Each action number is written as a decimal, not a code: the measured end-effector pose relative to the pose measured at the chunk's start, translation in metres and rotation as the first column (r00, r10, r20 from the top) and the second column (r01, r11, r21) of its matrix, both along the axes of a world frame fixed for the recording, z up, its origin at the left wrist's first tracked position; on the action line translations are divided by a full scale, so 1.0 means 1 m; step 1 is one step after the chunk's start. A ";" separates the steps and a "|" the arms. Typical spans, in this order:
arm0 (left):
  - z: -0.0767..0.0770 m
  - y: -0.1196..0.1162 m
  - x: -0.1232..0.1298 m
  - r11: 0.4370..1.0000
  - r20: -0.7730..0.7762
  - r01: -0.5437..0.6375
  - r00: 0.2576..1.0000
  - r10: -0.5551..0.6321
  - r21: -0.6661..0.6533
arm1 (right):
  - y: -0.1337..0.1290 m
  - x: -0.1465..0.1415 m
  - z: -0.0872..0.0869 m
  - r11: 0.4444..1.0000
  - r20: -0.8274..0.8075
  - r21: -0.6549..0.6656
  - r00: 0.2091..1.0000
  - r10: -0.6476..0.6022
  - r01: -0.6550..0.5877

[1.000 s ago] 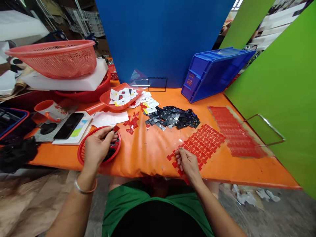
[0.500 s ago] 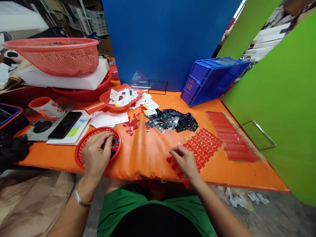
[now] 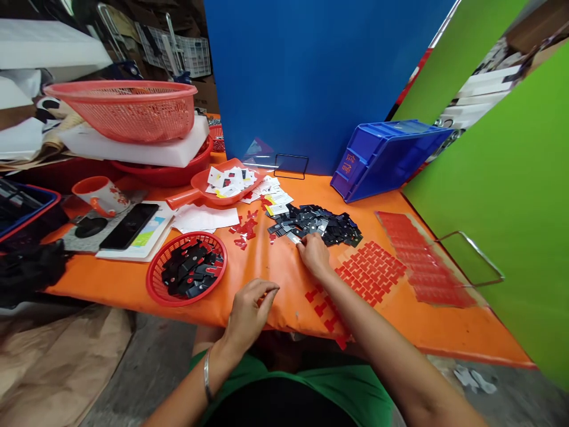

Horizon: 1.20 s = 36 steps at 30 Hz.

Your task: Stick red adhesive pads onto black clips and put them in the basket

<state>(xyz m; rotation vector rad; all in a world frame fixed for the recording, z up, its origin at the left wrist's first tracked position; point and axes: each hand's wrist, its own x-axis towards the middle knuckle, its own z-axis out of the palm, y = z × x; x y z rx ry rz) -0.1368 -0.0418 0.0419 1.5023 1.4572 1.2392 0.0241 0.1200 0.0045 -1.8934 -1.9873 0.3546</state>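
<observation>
While the right hand (image 3: 315, 255) reaches the black pile, the left hand (image 3: 251, 311) hovers at the front edge

The right fingertips meet the near-left edge of the pile of black pieces (image 3: 326, 224), towards the back of the desk (image 3: 284, 273); whether that grip has pinched a piece, I cannot tell. The left grip is loosely curled, thumb close to forefinger, and whether it holds anything small I cannot tell either. Open orange room runs from the round red basket (image 3: 152, 279), across past the left hand, to the near sheet of red stickers (image 3: 373, 270), whose lower corner reaches the front edge under the right forearm. The blue panel (image 3: 320, 77) bounds the far side, the green panel (image 3: 502, 178) the right.

Counted: two bare hands, one pile, and one round basket with black and red pieces in it, too many to number. Two red sheets, the second one (image 3: 420, 261) lying beside the green panel. One red scoop (image 3: 182, 198) bearing white cards (image 3: 229, 181), with more spilling beside it. One scatter of loose red bits (image 3: 244, 229), one mug (image 3: 100, 196), one phone (image 3: 128, 225) on papers, and one blue crate (image 3: 386, 160) tipped on its side.
</observation>
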 end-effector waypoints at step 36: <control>-0.055 0.023 0.011 0.994 -0.473 -0.009 0.879 0.062 0.113 | -0.124 0.026 -0.014 0.814 0.010 0.275 0.848 0.530 -0.512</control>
